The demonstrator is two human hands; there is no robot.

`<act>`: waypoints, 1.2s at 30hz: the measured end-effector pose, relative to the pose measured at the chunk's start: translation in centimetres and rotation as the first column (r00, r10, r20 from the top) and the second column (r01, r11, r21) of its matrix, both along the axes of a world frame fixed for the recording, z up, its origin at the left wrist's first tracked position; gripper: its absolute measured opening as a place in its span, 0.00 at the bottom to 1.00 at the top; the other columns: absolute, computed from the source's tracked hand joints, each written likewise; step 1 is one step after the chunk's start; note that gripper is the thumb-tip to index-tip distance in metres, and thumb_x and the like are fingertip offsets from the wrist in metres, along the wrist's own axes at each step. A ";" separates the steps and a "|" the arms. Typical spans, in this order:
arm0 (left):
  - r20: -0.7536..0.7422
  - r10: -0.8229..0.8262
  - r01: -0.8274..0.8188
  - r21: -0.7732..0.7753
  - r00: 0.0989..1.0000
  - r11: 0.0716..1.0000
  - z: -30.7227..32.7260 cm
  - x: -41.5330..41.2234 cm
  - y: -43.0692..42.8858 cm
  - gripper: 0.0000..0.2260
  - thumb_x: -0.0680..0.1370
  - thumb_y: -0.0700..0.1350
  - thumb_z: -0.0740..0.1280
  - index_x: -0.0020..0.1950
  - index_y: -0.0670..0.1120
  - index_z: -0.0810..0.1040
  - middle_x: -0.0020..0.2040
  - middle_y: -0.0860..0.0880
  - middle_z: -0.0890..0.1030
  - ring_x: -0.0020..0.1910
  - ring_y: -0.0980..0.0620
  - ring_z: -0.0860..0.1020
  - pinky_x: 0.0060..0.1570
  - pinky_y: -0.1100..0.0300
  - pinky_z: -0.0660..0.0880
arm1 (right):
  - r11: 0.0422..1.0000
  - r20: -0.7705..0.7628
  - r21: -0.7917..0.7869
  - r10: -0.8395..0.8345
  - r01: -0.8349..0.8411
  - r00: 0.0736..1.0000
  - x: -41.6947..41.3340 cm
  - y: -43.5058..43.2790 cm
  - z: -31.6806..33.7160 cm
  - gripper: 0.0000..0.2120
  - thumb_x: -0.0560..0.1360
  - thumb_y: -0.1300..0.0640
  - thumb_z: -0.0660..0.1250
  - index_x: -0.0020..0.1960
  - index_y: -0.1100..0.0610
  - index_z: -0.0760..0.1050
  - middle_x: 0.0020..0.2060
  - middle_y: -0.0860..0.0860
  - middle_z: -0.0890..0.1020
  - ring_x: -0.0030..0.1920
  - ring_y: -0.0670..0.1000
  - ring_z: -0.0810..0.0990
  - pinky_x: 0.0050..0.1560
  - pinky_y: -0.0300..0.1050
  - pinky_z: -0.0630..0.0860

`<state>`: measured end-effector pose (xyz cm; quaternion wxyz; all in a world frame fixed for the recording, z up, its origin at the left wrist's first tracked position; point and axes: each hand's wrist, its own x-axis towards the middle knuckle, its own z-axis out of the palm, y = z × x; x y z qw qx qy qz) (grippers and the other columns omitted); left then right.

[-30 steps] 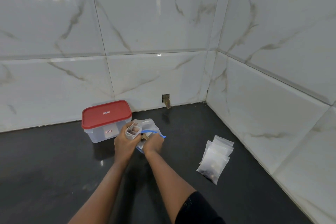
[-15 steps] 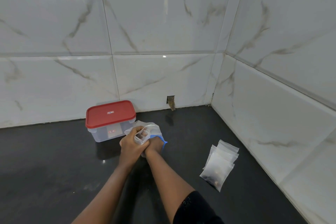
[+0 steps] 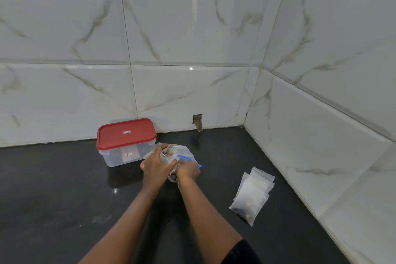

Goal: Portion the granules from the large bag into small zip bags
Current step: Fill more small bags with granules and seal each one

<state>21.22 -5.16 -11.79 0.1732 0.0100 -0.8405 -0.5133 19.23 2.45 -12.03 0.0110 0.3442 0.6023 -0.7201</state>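
Now my left hand (image 3: 155,167) has dropped lower, pinching the open small zip bag (image 3: 166,155); my right hand (image 3: 187,171) clamps the large bag (image 3: 184,153) at 12 o'clock; filling looks underway; filled bags (image 3: 251,195) lie at 3 o'clock.

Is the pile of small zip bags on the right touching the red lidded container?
Apart. The head view shows the pile of small zip bags and the red lidded container separated by bare black counter.
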 end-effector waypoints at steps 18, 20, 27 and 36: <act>0.026 0.079 -0.081 0.072 0.997 0.994 2.5 -1.1 0.3 0.18 0.73 0.42 0.71 0.62 0.43 0.74 0.52 0.45 0.79 0.47 0.51 0.75 0.38 0.65 0.68 | 0.956 0.047 0.227 0.177 -0.183 0.983 1.6 7.9 4.2 0.08 0.75 0.71 0.59 0.51 0.70 0.76 0.44 0.61 0.77 0.21 0.47 0.74 0.19 0.34 0.70; 0.018 0.080 -0.082 0.110 0.997 0.991 2.7 -1.1 0.0 0.20 0.73 0.43 0.71 0.63 0.42 0.73 0.54 0.44 0.79 0.47 0.53 0.74 0.36 0.70 0.67 | 0.956 0.037 0.220 0.189 -0.192 0.981 1.6 8.5 4.7 0.09 0.75 0.70 0.60 0.51 0.71 0.77 0.41 0.61 0.77 0.22 0.48 0.75 0.19 0.35 0.70; 0.038 0.071 -0.076 0.139 0.997 0.987 1.8 -1.1 -0.9 0.18 0.72 0.42 0.72 0.60 0.43 0.74 0.54 0.43 0.79 0.49 0.49 0.75 0.45 0.58 0.71 | 0.928 0.046 0.203 0.311 -0.314 0.949 2.6 10.3 7.7 0.10 0.77 0.69 0.60 0.39 0.64 0.75 0.29 0.58 0.76 0.18 0.45 0.73 0.22 0.34 0.70; 0.062 0.032 -0.040 0.121 0.998 0.992 1.1 -1.0 -0.8 0.20 0.70 0.40 0.73 0.61 0.46 0.73 0.50 0.50 0.76 0.49 0.50 0.75 0.49 0.56 0.73 | 0.894 -0.135 0.322 0.368 -0.311 0.920 4.5 9.5 12.2 0.08 0.77 0.67 0.60 0.46 0.65 0.79 0.27 0.56 0.75 0.21 0.45 0.72 0.23 0.34 0.69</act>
